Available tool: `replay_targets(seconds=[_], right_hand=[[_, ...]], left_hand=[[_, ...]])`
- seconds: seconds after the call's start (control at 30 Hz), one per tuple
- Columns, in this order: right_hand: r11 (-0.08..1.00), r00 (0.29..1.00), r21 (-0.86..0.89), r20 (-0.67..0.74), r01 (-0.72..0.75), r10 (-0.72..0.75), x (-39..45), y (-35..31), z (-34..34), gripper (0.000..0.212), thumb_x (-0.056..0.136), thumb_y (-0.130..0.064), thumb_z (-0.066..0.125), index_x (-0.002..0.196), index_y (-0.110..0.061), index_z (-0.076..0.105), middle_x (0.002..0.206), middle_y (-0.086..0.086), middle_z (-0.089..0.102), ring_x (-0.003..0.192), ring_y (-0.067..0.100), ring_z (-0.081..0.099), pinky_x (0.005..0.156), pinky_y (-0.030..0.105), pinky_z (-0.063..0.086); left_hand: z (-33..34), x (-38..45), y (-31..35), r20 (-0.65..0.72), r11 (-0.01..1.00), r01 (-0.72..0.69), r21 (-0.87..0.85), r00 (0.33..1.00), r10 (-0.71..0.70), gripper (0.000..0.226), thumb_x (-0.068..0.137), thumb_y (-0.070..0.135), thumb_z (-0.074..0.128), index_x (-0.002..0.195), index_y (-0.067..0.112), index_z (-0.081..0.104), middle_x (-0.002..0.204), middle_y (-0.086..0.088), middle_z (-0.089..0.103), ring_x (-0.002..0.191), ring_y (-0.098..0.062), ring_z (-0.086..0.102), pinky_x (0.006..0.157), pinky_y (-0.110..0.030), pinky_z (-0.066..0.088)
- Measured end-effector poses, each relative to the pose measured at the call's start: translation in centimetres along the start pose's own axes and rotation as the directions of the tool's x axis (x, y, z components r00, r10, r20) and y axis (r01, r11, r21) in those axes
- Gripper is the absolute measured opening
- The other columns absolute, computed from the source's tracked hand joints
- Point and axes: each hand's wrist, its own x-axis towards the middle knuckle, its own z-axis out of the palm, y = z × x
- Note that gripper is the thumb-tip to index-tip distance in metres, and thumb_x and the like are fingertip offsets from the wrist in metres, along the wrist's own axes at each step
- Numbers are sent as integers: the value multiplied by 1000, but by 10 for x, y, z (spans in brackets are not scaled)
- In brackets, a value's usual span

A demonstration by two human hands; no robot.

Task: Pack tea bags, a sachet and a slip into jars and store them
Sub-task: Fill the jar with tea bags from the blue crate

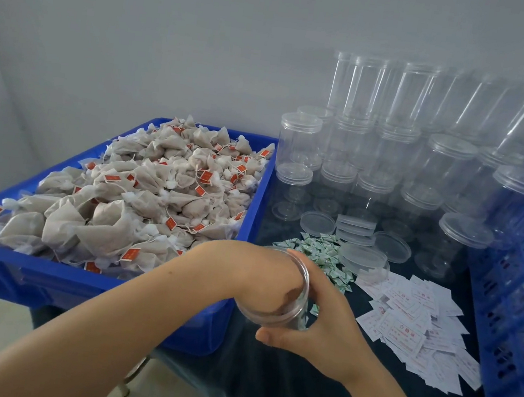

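Early stage: right hand [320, 332] grips open jar [277, 311]; left hand [264, 280] inside, fingers hidden; sachets [323, 251], slips [409, 326] untouched.

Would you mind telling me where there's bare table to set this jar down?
Bare dark cloth lies at the near edge, between the blue crate and the paper slips. Farther back it is crowded: sachets, loose lids, stacked jars.
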Motion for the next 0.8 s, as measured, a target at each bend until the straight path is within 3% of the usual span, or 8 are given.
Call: replay_targets(seconds=[0.1,0.17,0.27,0.33,0.47,0.57,0.67,0.8], right_hand=[[1000,1000,7,-9,3,-3,0,1,0,88,57,-34,93,129,-54,47,127,-26,59,118,-3,57,88,7,45],[1000,1000,4,-8,8,-8,1,1,-1,89,58,-31,94,132,-49,47,126,-23,61,117,0,58,88,8,45],[999,1000,-29,-14,27,-27,3,0,-1,87,60,-26,95,129,-53,48,124,-24,61,116,-2,58,88,6,43],[999,1000,-41,-11,22,-22,3,0,0,88,59,-32,94,129,-56,46,127,-26,59,119,-4,55,90,5,41],[997,999,-62,-15,-36,35,1,2,0,91,52,-50,90,125,-69,39,131,-36,52,126,-11,47,93,1,36],[995,997,-53,-13,-79,79,-2,6,-1,95,49,-55,89,130,-61,39,131,-37,51,127,-12,45,95,0,36],[995,996,-33,-8,-91,91,-3,9,-1,99,50,-53,90,135,-53,40,132,-35,51,128,-12,44,94,-1,35],[995,996,-28,-2,-93,93,-3,8,0,96,49,-52,90,132,-55,42,132,-36,51,128,-13,44,94,-1,36]], left_hand=[[-10,-9,-4,-53,998,-40,-52,998,37,17,97,14,44,97,16,61,72,13,44,62,-5,42,59,-17,34],[-12,-16,-10,-134,991,-62,-122,990,46,22,99,19,42,108,19,62,79,16,48,71,-4,48,72,-22,41],[-14,-27,-17,-258,968,-90,-236,966,27,19,98,23,48,109,23,63,93,14,61,84,-1,56,81,-21,46],[-14,-31,-24,-344,961,-97,-259,939,2,18,97,27,51,108,25,64,98,15,64,87,3,57,79,-17,46],[-10,-37,-46,-464,953,-55,-299,881,-95,9,94,33,54,95,33,63,88,20,63,83,9,57,71,-10,45],[-2,-39,-68,-503,934,33,-356,835,-222,7,93,31,57,88,35,61,84,22,61,80,9,57,71,-11,44],[12,-39,-85,-435,910,165,-380,836,-333,4,91,28,61,90,32,62,87,18,61,81,5,57,71,-14,45],[33,-35,-90,-164,902,336,-271,907,-388,22,87,28,66,108,27,62,97,12,59,79,-2,58,66,-18,46]])
